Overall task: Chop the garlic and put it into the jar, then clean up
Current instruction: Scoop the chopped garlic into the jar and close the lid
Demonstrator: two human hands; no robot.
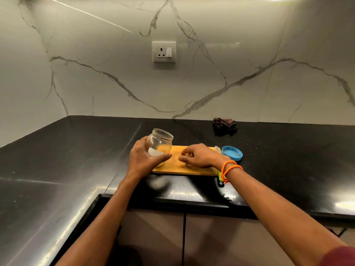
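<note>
A clear glass jar point(161, 143) is tilted over the left end of the wooden cutting board point(173, 167), its mouth up and to the right. My left hand point(143, 160) grips it round the body. My right hand point(199, 156) rests on the board's middle, fingers curled round a small heap of chopped garlic point(190, 155). The jar's blue lid point(232, 153) lies upturned on the counter just right of the board. A knife with a green handle point(219, 173) lies along the board's right edge, mostly hidden by my right wrist.
A dark crumpled cloth point(224, 123) lies at the back against the marble wall. The black counter point(76, 160) turns a corner on the left. A wall socket point(164, 52) sits above. The counter's front edge runs just below the board.
</note>
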